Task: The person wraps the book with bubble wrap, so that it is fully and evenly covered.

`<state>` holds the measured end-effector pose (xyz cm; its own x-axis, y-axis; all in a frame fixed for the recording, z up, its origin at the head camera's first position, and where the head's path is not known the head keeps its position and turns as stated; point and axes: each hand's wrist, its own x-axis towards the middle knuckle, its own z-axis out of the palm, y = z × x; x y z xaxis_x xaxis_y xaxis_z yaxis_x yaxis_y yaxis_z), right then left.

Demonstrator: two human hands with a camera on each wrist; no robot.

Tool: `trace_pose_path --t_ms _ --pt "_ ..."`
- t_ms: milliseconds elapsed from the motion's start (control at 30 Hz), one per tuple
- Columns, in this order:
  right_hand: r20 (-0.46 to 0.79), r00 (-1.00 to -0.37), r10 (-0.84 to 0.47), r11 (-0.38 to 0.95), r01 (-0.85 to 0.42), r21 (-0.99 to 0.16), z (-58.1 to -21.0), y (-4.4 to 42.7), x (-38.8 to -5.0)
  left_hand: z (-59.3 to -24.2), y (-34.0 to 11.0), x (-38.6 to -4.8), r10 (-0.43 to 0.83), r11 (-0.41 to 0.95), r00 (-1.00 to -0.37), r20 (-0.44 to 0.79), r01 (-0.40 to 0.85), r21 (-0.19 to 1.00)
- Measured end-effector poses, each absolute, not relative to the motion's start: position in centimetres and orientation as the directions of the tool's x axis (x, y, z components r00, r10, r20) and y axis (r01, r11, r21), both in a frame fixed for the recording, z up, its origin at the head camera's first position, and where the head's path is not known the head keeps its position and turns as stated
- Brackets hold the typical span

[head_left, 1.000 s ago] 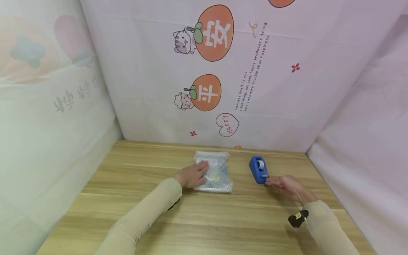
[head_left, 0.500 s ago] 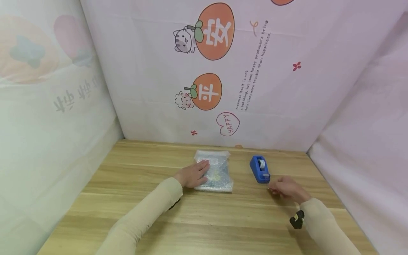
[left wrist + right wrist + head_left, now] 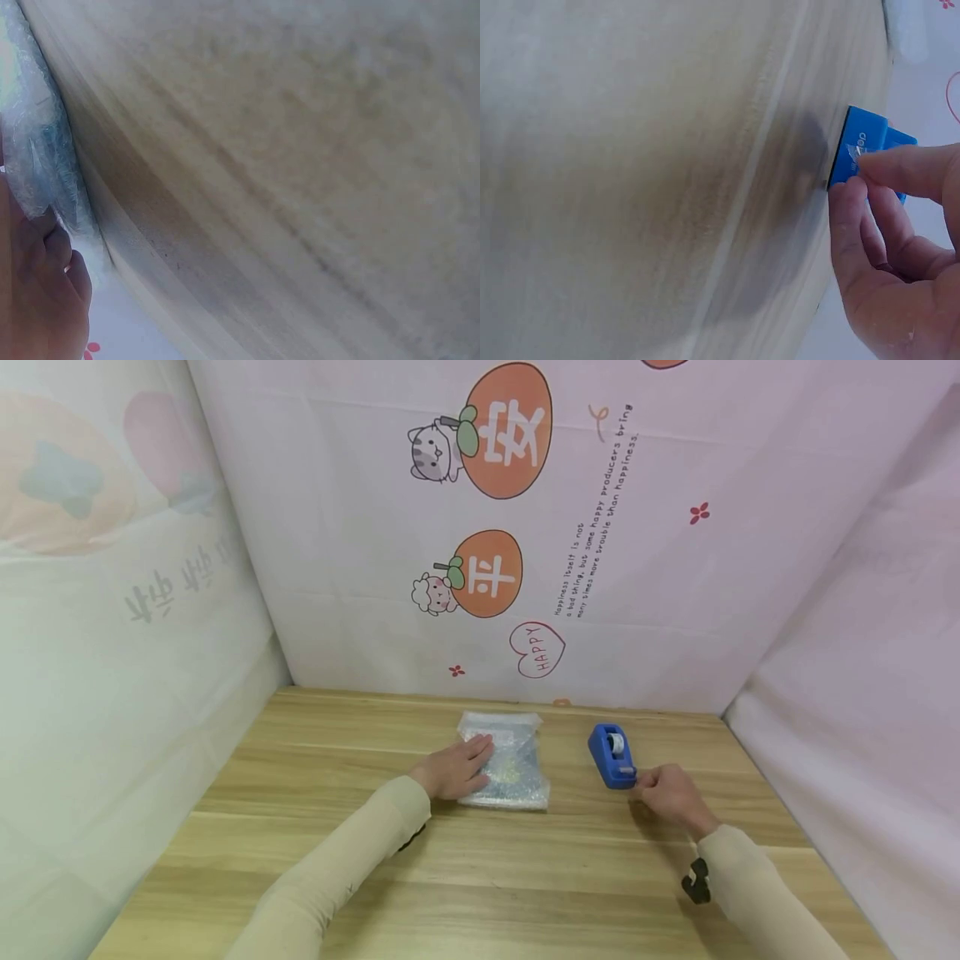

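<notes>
A flat package in clear bubble wrap [image 3: 517,768], bluish inside, lies on the wooden table. Across its left side rests my left hand [image 3: 453,771], fingers extended; the left wrist view shows only part of that hand [image 3: 45,292] by the wrap's edge. To the right stands a blue tape dispenser [image 3: 606,758] holding a roll of clear tape [image 3: 616,743]. My right hand [image 3: 670,793] is at its front end. In the right wrist view, thumb and forefinger pinch a small piece of clear tape [image 3: 853,152] in front of the dispenser; whether it is still joined to the roll is unclear.
Light wood table [image 3: 480,877] spreads in front of both forearms. A printed cloth wall [image 3: 360,610] rises behind the package and dispenser, with white cloth on both sides. A black band [image 3: 696,881] is on the right wrist.
My right hand drew slightly down from the dispenser's front, then came back up close beside it with the fingers pinched together. The left hand and package stay in place.
</notes>
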<state>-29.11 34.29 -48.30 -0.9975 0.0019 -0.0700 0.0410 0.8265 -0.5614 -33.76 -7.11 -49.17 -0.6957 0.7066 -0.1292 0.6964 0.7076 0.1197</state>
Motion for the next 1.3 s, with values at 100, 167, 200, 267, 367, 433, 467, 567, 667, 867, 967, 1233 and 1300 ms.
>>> trace_pose_path --t_ms 100,167,200,267,367,433,467,567,667,867,967,1233,1300 --pt "-0.046 -0.999 -0.004 0.835 0.022 -0.549 -48.1 34.1 -29.0 -49.1 -7.1 -33.7 0.705 0.709 -0.697 -0.130 0.695 0.121" --pt "-0.020 -1.000 -0.012 0.848 0.000 -0.531 -48.1 34.0 -28.9 -49.1 -7.1 -33.7 0.705 0.709 -0.697 -0.130 0.694 0.121" --pt "-0.003 -1.000 -0.022 0.854 -0.017 -0.520 -48.1 34.0 -28.8 -49.1 -7.1 -33.7 0.705 0.709 -0.698 -0.129 0.694 0.122" --pt "0.008 -0.999 -0.033 0.857 -0.033 -0.514 -48.1 34.0 -28.7 -49.2 -7.1 -33.8 0.707 0.708 -0.696 -0.126 0.696 0.120" --pt "0.007 -0.999 -0.045 0.854 -0.042 -0.519 -48.3 34.3 -28.6 -49.3 -7.0 -33.8 0.711 0.703 -0.692 -0.126 0.701 0.121" --pt "-0.004 -0.998 -0.056 0.847 -0.045 -0.529 -48.4 34.6 -28.5 -49.3 -7.0 -33.8 0.714 0.700 -0.688 -0.126 0.705 0.118" --pt "-0.007 -0.998 -0.061 0.845 -0.048 -0.532 -48.4 34.8 -28.5 -49.3 -7.0 -33.8 0.716 0.698 -0.687 -0.127 0.706 0.117" --pt "-0.029 -0.996 -0.090 0.835 -0.059 -0.546 -48.1 35.2 -28.3 -49.2 -7.0 -33.8 0.717 0.697 -0.685 -0.125 0.708 0.116" --pt "-0.050 -0.992 -0.114 0.829 -0.068 -0.555 -47.6 35.5 -27.9 -49.1 -7.0 -33.8 0.718 0.696 -0.685 -0.123 0.710 0.112" --pt "-0.082 -0.977 -0.195 0.822 -0.117 -0.557 -47.3 35.5 -27.2 -49.1 -7.1 -33.8 0.716 0.698 -0.687 -0.128 0.708 0.103" --pt "-0.058 -0.974 -0.217 0.816 -0.148 -0.558 -47.4 34.9 -27.0 -49.1 -7.1 -33.7 0.714 0.700 -0.689 -0.127 0.707 0.102" --pt "-0.056 -0.978 -0.200 0.725 -0.109 -0.680 -46.6 31.3 -26.5 -49.2 -7.0 -33.7 0.711 0.703 -0.691 -0.128 0.699 0.130" --pt "-0.072 -0.979 -0.189 0.683 -0.079 -0.726 -46.4 30.3 -26.5 -49.1 -7.0 -33.7 0.712 0.702 -0.690 -0.128 0.701 0.127"
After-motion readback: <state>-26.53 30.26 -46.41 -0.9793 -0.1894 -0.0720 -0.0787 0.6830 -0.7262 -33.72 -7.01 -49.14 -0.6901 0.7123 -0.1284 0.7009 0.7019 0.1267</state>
